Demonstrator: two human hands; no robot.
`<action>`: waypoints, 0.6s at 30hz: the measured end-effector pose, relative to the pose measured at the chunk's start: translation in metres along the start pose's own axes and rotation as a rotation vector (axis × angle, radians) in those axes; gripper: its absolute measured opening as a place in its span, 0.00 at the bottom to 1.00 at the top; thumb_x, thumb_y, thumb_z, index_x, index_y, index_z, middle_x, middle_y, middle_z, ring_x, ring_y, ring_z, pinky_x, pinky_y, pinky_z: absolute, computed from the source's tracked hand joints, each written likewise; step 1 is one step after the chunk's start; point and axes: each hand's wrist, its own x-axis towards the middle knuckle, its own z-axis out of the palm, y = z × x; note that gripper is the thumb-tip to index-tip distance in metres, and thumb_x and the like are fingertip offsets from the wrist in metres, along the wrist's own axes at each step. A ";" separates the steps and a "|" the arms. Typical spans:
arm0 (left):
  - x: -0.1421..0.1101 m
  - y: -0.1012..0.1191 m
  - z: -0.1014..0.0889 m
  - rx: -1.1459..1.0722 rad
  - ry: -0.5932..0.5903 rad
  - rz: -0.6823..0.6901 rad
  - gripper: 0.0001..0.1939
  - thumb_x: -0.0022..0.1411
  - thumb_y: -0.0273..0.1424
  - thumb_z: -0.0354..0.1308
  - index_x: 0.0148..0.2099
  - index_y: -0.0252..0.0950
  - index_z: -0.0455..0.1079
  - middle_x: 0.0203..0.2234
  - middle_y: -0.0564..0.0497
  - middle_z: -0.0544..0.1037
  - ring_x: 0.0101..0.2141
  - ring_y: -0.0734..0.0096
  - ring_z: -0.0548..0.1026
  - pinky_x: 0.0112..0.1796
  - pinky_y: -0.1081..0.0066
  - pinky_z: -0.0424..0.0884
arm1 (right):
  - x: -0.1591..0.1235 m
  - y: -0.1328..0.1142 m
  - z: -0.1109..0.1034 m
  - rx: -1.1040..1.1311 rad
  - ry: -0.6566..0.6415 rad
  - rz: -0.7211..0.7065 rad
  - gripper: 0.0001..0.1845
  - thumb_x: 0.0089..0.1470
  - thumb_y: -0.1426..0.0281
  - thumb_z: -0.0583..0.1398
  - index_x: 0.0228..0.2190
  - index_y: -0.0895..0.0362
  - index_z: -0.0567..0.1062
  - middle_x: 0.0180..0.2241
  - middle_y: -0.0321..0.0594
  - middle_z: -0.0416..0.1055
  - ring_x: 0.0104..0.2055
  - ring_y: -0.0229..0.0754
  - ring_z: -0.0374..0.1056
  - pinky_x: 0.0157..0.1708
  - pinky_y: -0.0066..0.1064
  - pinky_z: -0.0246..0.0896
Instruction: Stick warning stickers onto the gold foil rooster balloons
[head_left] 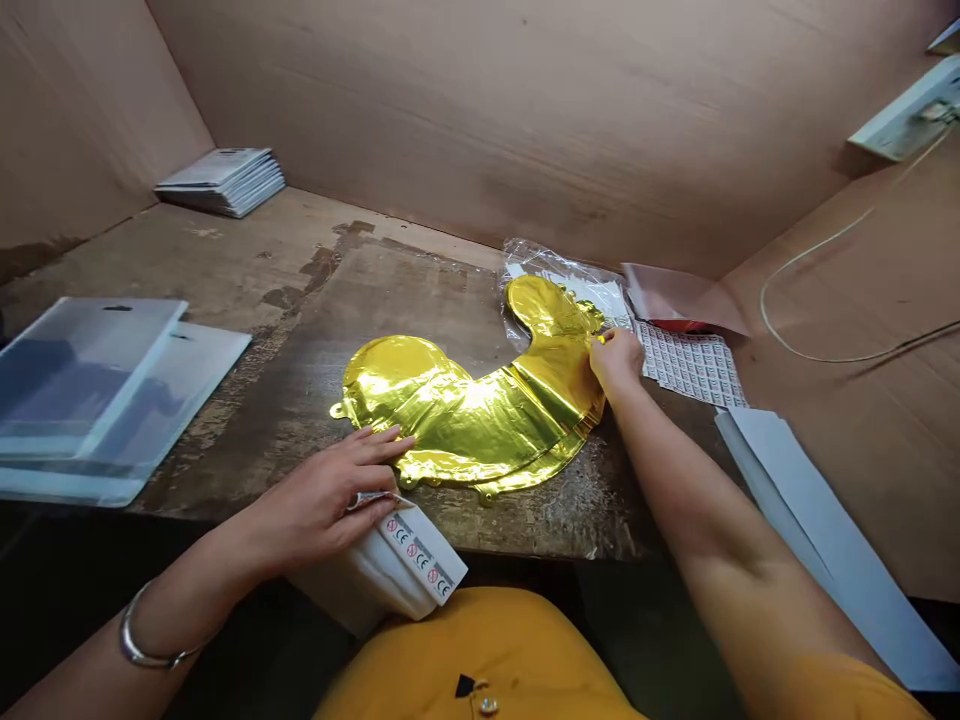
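Several flat, uninflated gold foil balloons [480, 425] lie overlapped in a curved stack on the worn wooden table. My right hand [617, 360] pinches the stack's right edge between thumb and fingers. At the near left, my left hand [341, 490] rests its stretched fingertips on the foil. Between that hand's thumb and fingers sits a folded white label sheet [420, 555], which hangs over the front edge and bears a row of CE marks. Small tabs stick out along the balloons' rims.
Clear plastic sleeves [82, 370] lie at the left. A stack of printed cards [221, 180] stands in the back left corner. Behind the balloons are a clear plastic bag [559, 262] and sticker sheets [697, 365]. White paper strips [810, 500] lean at the right, below a cable [780, 335].
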 end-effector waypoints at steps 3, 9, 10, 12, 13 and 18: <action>-0.004 0.012 -0.004 -0.159 0.098 -0.044 0.09 0.64 0.31 0.52 0.37 0.38 0.74 0.59 0.45 0.69 0.58 0.58 0.67 0.58 0.57 0.61 | -0.048 -0.027 -0.011 0.022 0.038 -0.160 0.19 0.53 0.71 0.60 0.47 0.62 0.70 0.51 0.55 0.65 0.53 0.51 0.63 0.54 0.47 0.55; -0.012 0.054 0.005 -0.776 0.383 -0.434 0.10 0.62 0.36 0.57 0.40 0.35 0.75 0.40 0.47 0.80 0.39 0.66 0.77 0.41 0.71 0.72 | -0.191 -0.077 -0.055 0.362 -0.506 -0.874 0.14 0.56 0.62 0.61 0.43 0.53 0.73 0.38 0.43 0.75 0.40 0.46 0.70 0.40 0.37 0.64; -0.014 0.058 0.010 -0.844 0.397 -0.482 0.11 0.61 0.36 0.58 0.40 0.35 0.75 0.36 0.48 0.80 0.36 0.68 0.77 0.38 0.72 0.72 | -0.206 -0.080 -0.058 0.361 -0.534 -0.892 0.14 0.55 0.62 0.61 0.43 0.54 0.73 0.37 0.43 0.76 0.39 0.46 0.70 0.39 0.37 0.64; -0.016 0.062 0.019 -0.924 0.420 -0.548 0.12 0.60 0.38 0.59 0.38 0.34 0.75 0.29 0.50 0.78 0.30 0.71 0.74 0.32 0.74 0.70 | -0.220 -0.083 -0.055 0.338 -0.590 -0.848 0.09 0.56 0.64 0.61 0.38 0.54 0.74 0.33 0.40 0.76 0.35 0.44 0.70 0.36 0.36 0.63; -0.018 0.062 0.023 -0.947 0.433 -0.577 0.13 0.60 0.39 0.60 0.36 0.33 0.75 0.27 0.51 0.77 0.28 0.73 0.73 0.30 0.75 0.68 | -0.221 -0.082 -0.052 0.335 -0.627 -0.810 0.06 0.56 0.64 0.60 0.34 0.54 0.75 0.30 0.38 0.76 0.33 0.43 0.70 0.35 0.34 0.62; -0.024 0.061 0.033 -1.046 0.504 -0.672 0.13 0.57 0.39 0.63 0.35 0.33 0.74 0.26 0.52 0.76 0.27 0.74 0.71 0.29 0.76 0.67 | -0.204 -0.078 -0.040 0.360 -0.841 -0.706 0.08 0.56 0.66 0.59 0.26 0.54 0.74 0.26 0.34 0.74 0.28 0.38 0.69 0.30 0.30 0.61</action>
